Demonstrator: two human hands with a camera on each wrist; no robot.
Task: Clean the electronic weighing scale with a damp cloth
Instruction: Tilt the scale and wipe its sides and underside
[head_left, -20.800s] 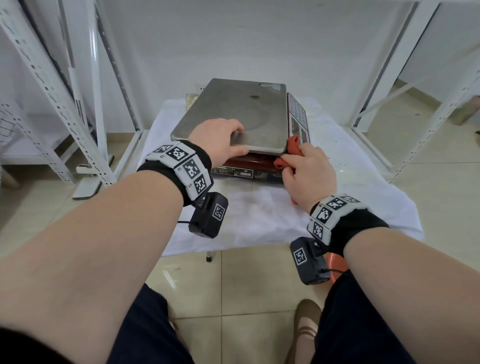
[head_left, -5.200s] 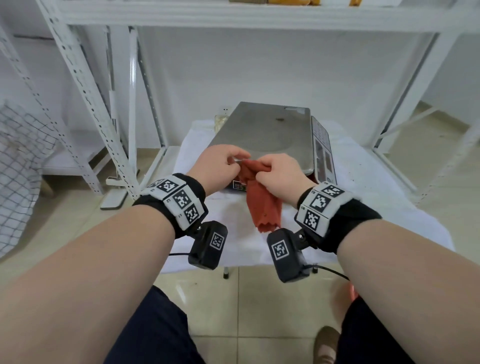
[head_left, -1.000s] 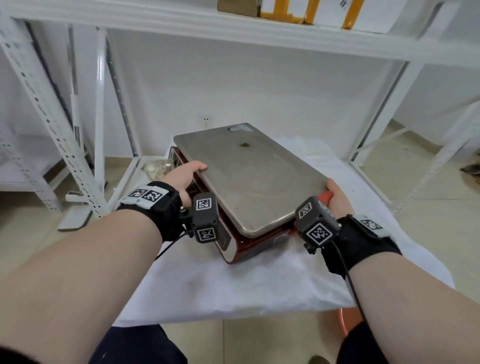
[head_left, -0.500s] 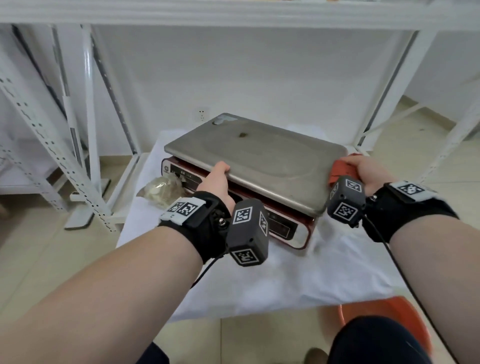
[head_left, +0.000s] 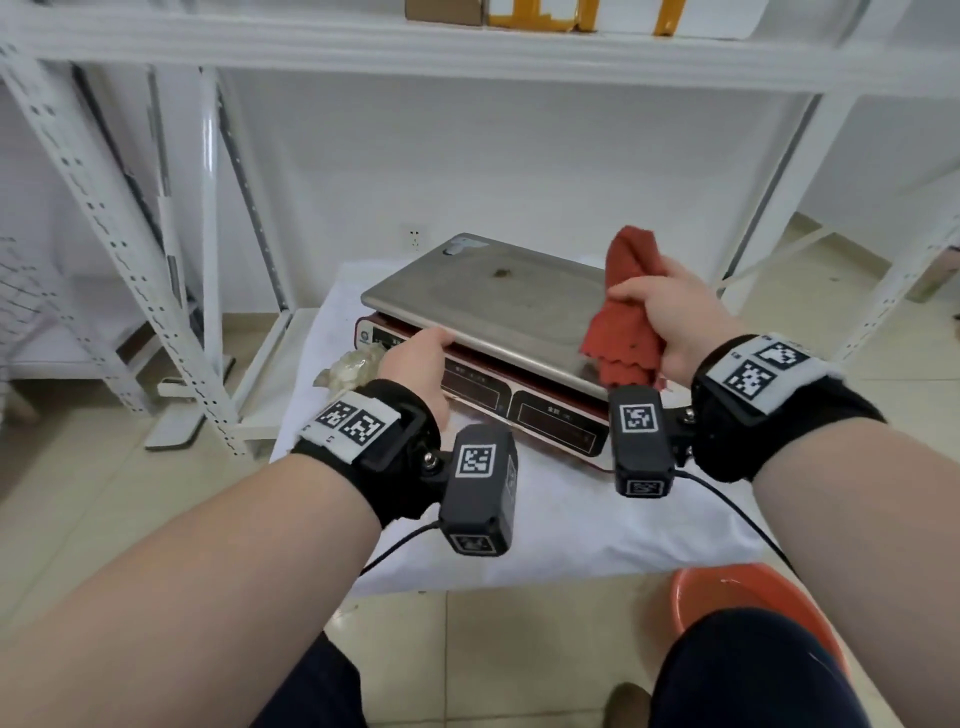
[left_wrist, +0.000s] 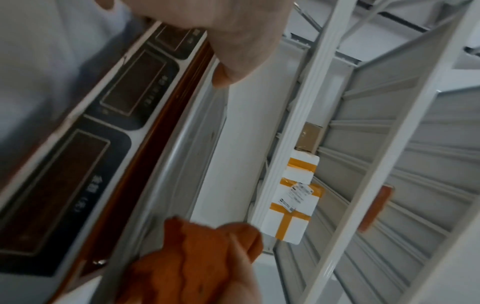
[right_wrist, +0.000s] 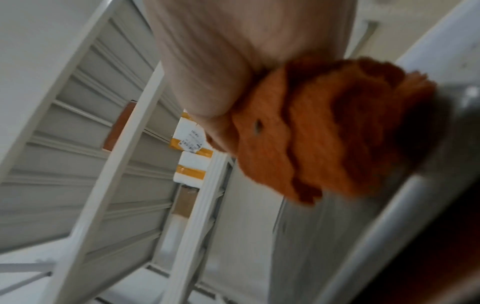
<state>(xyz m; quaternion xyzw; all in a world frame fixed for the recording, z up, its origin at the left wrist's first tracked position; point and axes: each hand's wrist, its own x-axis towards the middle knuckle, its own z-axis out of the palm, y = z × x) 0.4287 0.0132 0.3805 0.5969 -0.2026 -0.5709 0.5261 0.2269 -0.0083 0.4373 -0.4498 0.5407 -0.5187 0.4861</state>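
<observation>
The scale (head_left: 498, 332) sits on the white-draped worktop (head_left: 571, 525), now turned so its display panels face you. Your right hand (head_left: 670, 312) has lifted off its side and grips the bunched red cloth (head_left: 621, 322) above the steel platter's right end. Your left hand (head_left: 421, 364) steadies the near edge, fingers hidden. The platter's dark spot looks unwiped, so that is probably next.
</observation>
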